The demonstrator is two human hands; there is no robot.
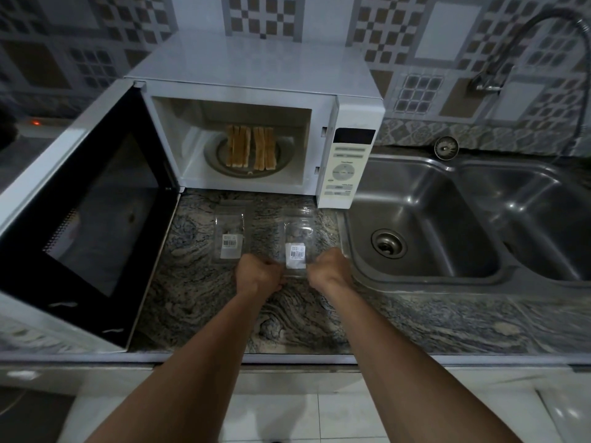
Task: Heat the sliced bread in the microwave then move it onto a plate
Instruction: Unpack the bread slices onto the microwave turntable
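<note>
Bread slices (251,150) inside open microwave (256,91); left hand (259,274) and right hand (329,266) grip clear bag (297,247)

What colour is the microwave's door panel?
Black panel in a white frame, on the open door of the white microwave; head view.

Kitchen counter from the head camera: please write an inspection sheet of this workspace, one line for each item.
Surface: granite counter, dark and veined, bare near the front edge.
Job's things: bread slices in two groups on the turntable inside the microwave; door swung wide open. No plate seen.
Clutter: two clear plastic bags with barcode labels, left bag lying flat, right bag between the hands.
Grippers: left hand and right hand both closed on the right bag's lower edge.
Cables: nothing seen.
Surroundings: double steel sink on the right, tap, tiled wall.
</note>
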